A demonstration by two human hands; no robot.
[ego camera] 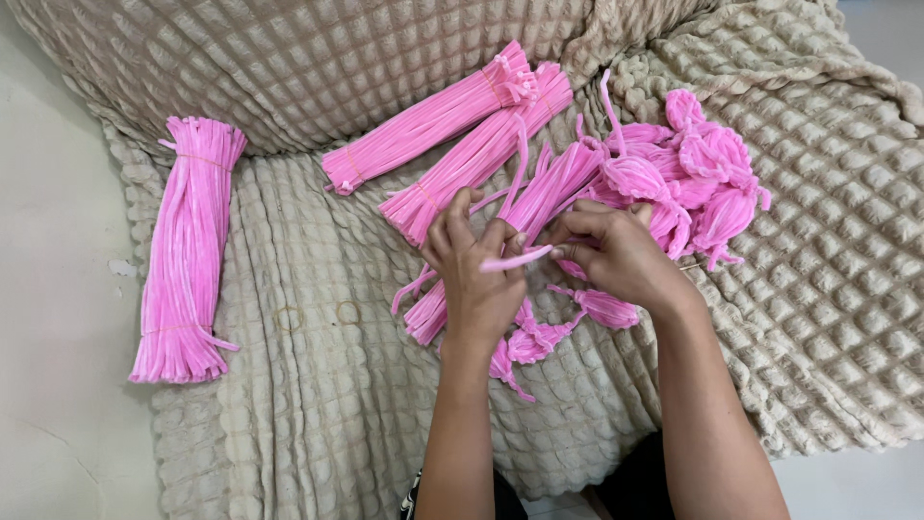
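Head view shows the left hand (478,270) and right hand (616,252) both pinching one soft, light, bendy pink pipe cleaner (517,258) by its ends, above the beige blanket (318,385).

A beige, waffle-textured plush blanket (318,404) covers the surface, rumpled at the top. On it lie two tied bundles of pink fuzzy pipe-cleaner stems (433,120) side by side, a loose spread of the same stems (549,193), a heap of pink twisted pipe-cleaner buds (703,173) — and two thin rubber bands (289,318). A third tied bundle (186,250) lies at the blanket's left edge, partly on the pale floor (58,289).
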